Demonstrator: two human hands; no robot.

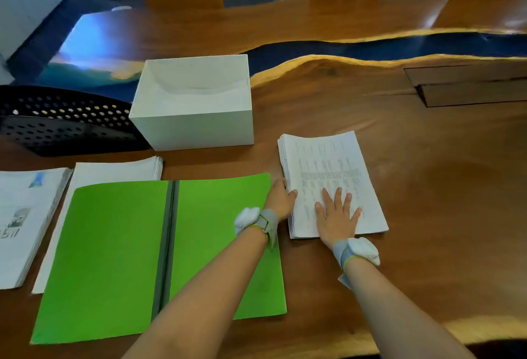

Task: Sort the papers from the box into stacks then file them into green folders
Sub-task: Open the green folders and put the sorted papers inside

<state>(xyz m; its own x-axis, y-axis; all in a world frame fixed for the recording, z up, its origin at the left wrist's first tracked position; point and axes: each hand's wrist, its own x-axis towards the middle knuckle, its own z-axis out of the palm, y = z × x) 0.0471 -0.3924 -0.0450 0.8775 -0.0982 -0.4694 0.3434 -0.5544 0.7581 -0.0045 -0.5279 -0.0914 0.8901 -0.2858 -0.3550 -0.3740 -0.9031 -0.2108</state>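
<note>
Right now your right hand [338, 213] lies flat on the printed stack [328, 170], fingers straight and spread, palm over its near edge. Your left hand [281, 199] sits in the narrow strip of bare wood between that stack and the green folder [114, 244]. Its thumb tip touches the stack's left edge; its other fingers are hidden behind the back of the hand, so I cannot tell whether they grip the paper.

The folder lies open and flat, its right edge just beside the stack and its near edge close to the table's front. To the right of the stack, the table [442, 187] is bare wood as far as the frame edge. The white box [194, 127] stands beyond the folder, its front right corner near the stack's far left corner.

A plain white stack [114, 170] is half covered by the folder's left leaf. The picture stack [25, 216] beside it is cut off by the left edge of the frame. The black perforated tray [65, 119] is partly behind the box. Print on the top sheet is too blurred to read, and the box's inside shows only white.
</note>
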